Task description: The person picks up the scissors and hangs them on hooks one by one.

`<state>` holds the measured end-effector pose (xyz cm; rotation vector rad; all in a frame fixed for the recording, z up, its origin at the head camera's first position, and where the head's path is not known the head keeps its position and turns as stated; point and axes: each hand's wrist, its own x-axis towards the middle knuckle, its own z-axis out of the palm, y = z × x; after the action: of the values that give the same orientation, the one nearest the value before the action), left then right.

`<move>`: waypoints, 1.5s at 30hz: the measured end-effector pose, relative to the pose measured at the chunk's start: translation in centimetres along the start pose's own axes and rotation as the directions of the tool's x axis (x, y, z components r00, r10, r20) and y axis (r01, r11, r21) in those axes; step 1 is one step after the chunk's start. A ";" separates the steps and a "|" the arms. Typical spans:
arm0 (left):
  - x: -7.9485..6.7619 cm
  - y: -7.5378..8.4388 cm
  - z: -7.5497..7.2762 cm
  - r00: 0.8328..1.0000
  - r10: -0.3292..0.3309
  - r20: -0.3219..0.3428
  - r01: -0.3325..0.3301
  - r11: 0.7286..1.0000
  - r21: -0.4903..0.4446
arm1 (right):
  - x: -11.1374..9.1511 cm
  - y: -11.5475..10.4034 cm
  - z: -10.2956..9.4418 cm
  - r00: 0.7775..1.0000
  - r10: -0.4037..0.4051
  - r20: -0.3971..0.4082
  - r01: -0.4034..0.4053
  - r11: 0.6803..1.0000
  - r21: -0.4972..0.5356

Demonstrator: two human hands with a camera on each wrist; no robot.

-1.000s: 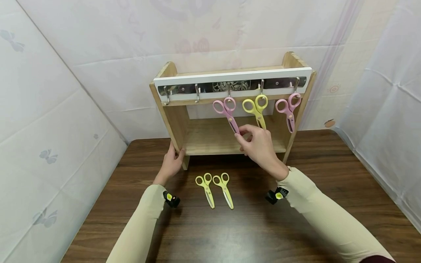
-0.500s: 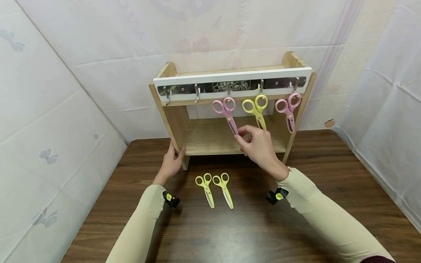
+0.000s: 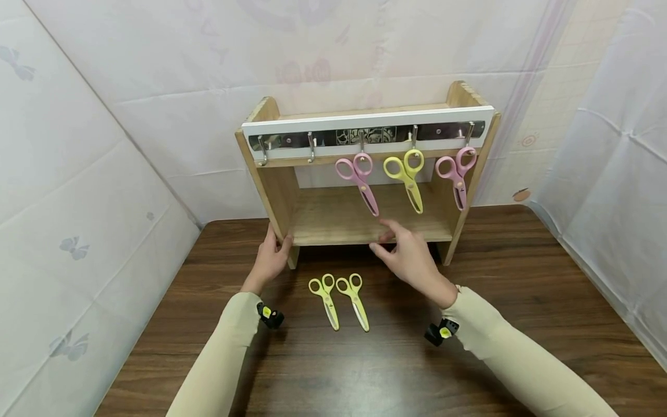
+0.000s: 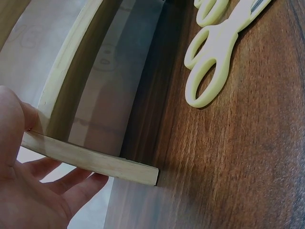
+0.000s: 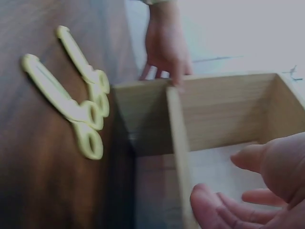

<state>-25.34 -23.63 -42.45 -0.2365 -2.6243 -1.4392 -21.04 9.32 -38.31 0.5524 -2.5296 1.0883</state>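
Observation:
My left hand (image 3: 268, 259) grips the lower left side panel of the wooden shelf (image 3: 365, 231); in the left wrist view the thumb is inside and the fingers (image 4: 78, 186) are behind the panel. My right hand (image 3: 411, 255) holds nothing, thumb and fingers apart, just below the tip of a pink pair of scissors (image 3: 363, 184). Those scissors hang by one loop from the middle hook. Right of them hang yellow scissors (image 3: 409, 179) and another pink pair of scissors (image 3: 457, 176). Two yellow pairs of scissors, a left one (image 3: 326, 301) and a right one (image 3: 355, 301), lie on the table.
A metal hook rail (image 3: 323, 140) on a white board runs across the shelf's upper front. Its two left hooks, the outer hook (image 3: 262, 152) and the inner hook (image 3: 311, 147), carry nothing. The dark wooden table (image 3: 333, 370) meets cloth-covered walls (image 3: 182, 104) behind and at the sides.
My right hand has let go of the middle pink scissors' blade end and dropped slightly down, its fingers spreading. The scissors stay on the hook. My left hand keeps its grip on the shelf.

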 end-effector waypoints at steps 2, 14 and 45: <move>0.0 0.0 0.0 1.000 0.003 0.001 -0.003 1.000 -0.001 | -0.8 0.3 0.9 0.999 0.007 0.047 -0.004 0.998 -0.055; 0.1 -0.2 0.0 1.000 0.018 -0.001 -0.018 1.000 -0.014 | -4.6 -0.1 5.1 0.930 0.058 0.364 0.016 0.980 -0.197; 0.1 -0.1 -0.1 1.000 0.019 -0.003 -0.019 1.000 -0.006 | -6.5 -0.2 6.6 0.910 0.038 0.413 0.081 0.961 -0.265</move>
<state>-25.48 -23.75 -42.48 -0.2590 -2.6085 -1.4410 -16.26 5.71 -45.43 0.8005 -2.9640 0.6354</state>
